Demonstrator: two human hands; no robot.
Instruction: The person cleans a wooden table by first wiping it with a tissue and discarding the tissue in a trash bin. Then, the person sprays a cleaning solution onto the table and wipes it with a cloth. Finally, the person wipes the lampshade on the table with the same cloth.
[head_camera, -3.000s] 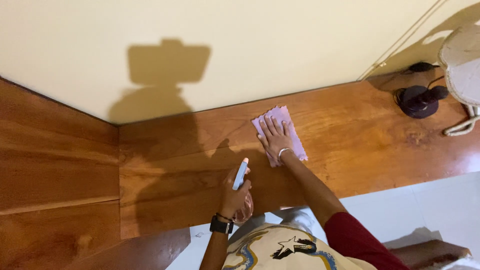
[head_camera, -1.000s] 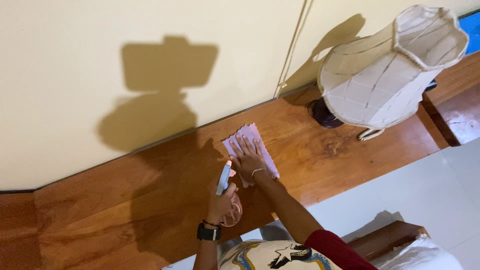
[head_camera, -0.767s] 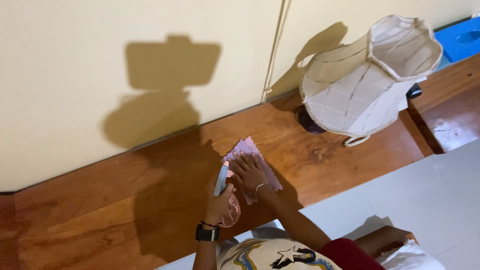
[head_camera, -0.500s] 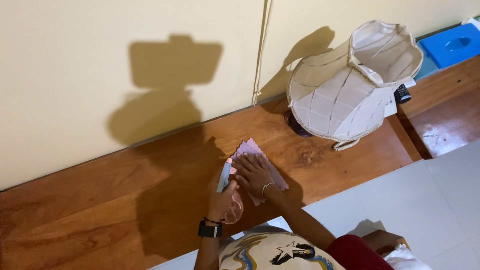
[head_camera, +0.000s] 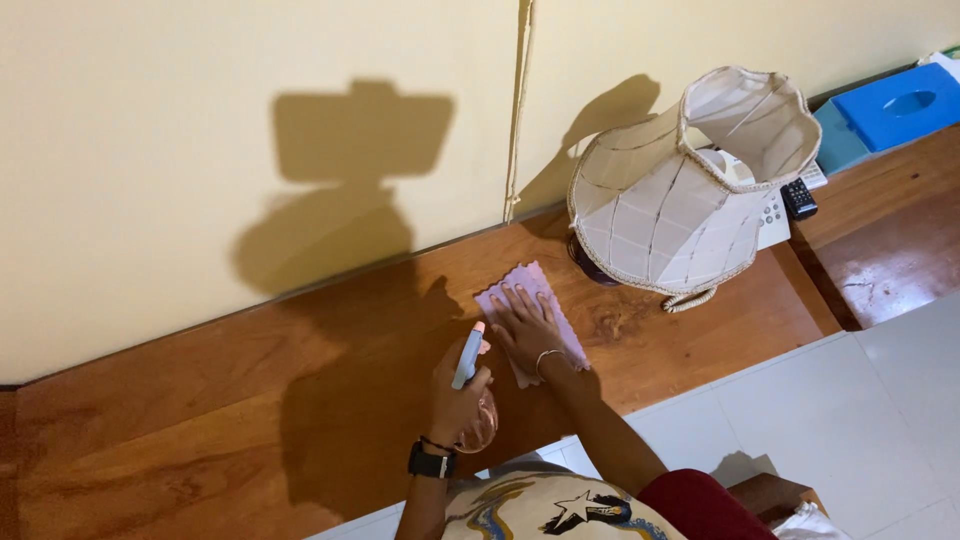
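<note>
My right hand (head_camera: 527, 333) lies flat, fingers spread, pressed on the pink cloth (head_camera: 530, 318), which sits on the wooden ledge (head_camera: 250, 400) just ahead of my left hand (head_camera: 458, 400). My left is closed around a small spray bottle (head_camera: 468, 375), its pale nozzle pointing up and away from me, the clear rounded body low in my palm. The two hands sit close, side by side, not touching as far as I can see. I judge the cloth to be thin, soft and light, with a wavy cut edge; it would bunch and slide if I pushed from a corner, so a flat palm in its middle is the sure hold. The bottle looks like smooth plastic, light and possibly slick if wet; a grip round its neck keeps it steady. The ledge is polished reddish wood with visible grain, hard and glossy, running along the plain cream wall (head_camera: 200, 150). Just beyond and to the right of my right hand stands a lamp (head_camera: 690, 200) with a cream panelled shade, scalloped at its rim, on a dark base. It looks easy to tip. Farther right lie a dark remote control (head_camera: 798, 197) and a blue box (head_camera: 895, 105).
</note>
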